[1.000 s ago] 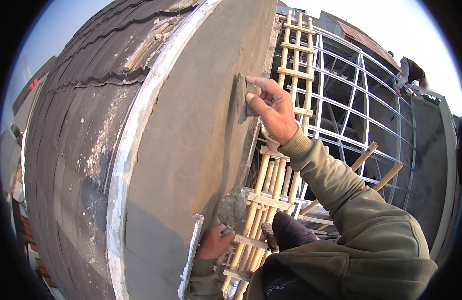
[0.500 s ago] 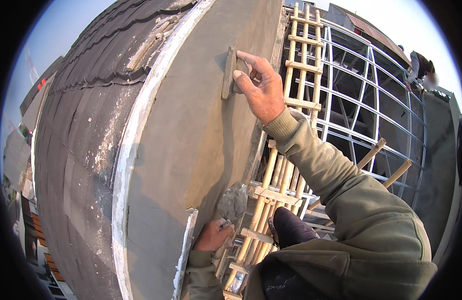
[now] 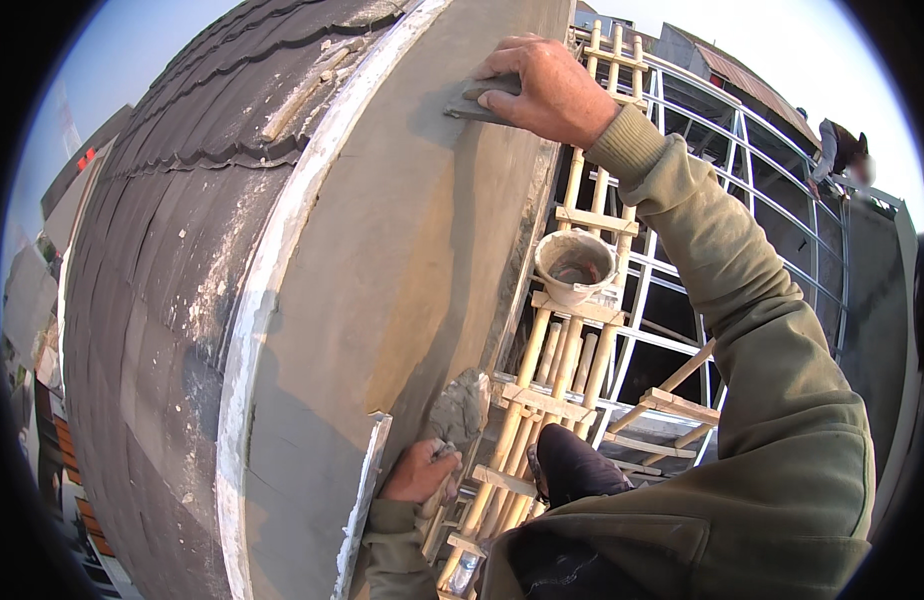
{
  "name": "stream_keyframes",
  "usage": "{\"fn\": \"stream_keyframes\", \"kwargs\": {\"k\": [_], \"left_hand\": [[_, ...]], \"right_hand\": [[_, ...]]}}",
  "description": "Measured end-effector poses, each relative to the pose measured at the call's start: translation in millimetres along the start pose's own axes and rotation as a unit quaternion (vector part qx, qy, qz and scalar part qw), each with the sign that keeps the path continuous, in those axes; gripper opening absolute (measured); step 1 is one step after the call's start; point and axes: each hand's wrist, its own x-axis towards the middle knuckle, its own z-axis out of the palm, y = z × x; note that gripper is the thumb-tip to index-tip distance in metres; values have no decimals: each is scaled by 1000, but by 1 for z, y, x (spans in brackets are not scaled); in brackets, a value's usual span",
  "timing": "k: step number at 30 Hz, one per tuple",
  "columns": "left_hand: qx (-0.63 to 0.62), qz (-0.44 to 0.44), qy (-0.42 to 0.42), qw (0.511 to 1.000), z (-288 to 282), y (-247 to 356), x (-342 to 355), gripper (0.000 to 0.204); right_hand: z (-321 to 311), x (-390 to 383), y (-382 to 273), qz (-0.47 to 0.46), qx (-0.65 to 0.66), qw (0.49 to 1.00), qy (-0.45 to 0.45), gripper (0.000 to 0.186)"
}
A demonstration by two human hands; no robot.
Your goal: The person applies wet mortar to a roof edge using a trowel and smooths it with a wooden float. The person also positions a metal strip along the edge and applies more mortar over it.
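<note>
Inspector A: The right hand [image 3: 542, 90] grips a float [image 3: 479, 103], its face pressed flat to the grey render [image 3: 412, 260], evidently to smooth it. The arm is stretched up, the float at the top of the wall face.

Inspector B: The left hand [image 3: 419, 472], low by the knee, is closed on a handle, apparently a hawk [image 3: 460, 410] bearing mortar, kept near the wall so material stays in reach. A bucket [image 3: 576, 266] sits on the bamboo ladder [image 3: 557, 350] between the hands, right of the wall. Dark tiles [image 3: 172, 220] lie left of the render.
</note>
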Motion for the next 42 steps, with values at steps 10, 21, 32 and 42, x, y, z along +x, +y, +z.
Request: {"fn": "stream_keyframes", "kwargs": {"k": [10,21,32,42], "left_hand": [[1,25,19,999,0,-3,-6,24],[51,55,30,997,-2,-28,6,24],[-9,31,29,999,-2,-21,-3,25],[16,47,18,999,1,-16,1,28]], "right_hand": [[-9,0,-29,59,85,994,-25,26],[-6,3,-69,34,101,994,-23,24],[-4,3,-87,57,40,996,-51,27],[-7,17,-86,18,64,997,-32,31]]}}
